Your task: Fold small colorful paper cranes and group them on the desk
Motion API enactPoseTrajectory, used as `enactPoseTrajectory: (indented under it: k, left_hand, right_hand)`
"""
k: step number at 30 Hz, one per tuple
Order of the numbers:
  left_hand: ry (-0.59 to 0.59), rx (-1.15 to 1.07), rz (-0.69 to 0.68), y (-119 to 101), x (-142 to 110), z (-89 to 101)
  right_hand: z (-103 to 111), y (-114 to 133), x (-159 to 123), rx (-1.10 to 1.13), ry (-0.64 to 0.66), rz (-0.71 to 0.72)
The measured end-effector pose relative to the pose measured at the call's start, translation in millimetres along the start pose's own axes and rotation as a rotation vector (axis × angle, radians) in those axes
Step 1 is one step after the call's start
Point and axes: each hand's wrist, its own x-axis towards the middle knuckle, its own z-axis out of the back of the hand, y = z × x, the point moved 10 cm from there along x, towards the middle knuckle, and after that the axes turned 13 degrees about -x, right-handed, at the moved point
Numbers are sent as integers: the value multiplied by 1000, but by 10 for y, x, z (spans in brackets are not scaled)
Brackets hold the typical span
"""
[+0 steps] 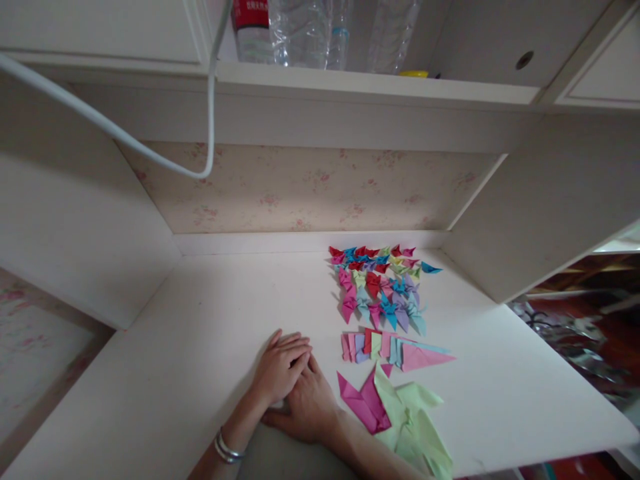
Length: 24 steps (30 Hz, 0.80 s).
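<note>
My left hand (283, 365), with silver bangles (227, 448) at the wrist, lies across the fingers of my right hand (311, 408) on the white desk (210, 320). Both have their fingers stretched out, and no object shows in either; part of the right hand's fingers is covered. Just right of my right hand are a large magenta folded-paper piece (363, 403) and a big light green paper crane (406, 417). Behind them runs an overlapping row of folded paper strips (380, 347) ending in a pink pointed piece (425, 358). Farther back sit rows of small colourful paper cranes (377, 287).
An overhead shelf (370, 80) holds clear plastic bottles (300, 33) and one with a red label (253, 27). From the upper left hangs a white cable or tube (150, 152). Side panels (560, 193) flank the desk. Clutter (575, 333) lies beyond its right edge.
</note>
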Motion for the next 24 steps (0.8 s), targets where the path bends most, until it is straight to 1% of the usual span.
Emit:
enactPoseTrajectory:
  k: [10, 16, 24]
  left_hand:
    - [19, 25, 5, 12, -1, -21]
    - [8, 27, -10, -6, -7, -4]
    - [3, 31, -1, -20, -9, 4]
  right_hand:
    - [-10, 12, -7, -1, 46, 11]
    - [6, 9, -1, 6, 34, 2]
    - [23, 19, 4, 4, 51, 8]
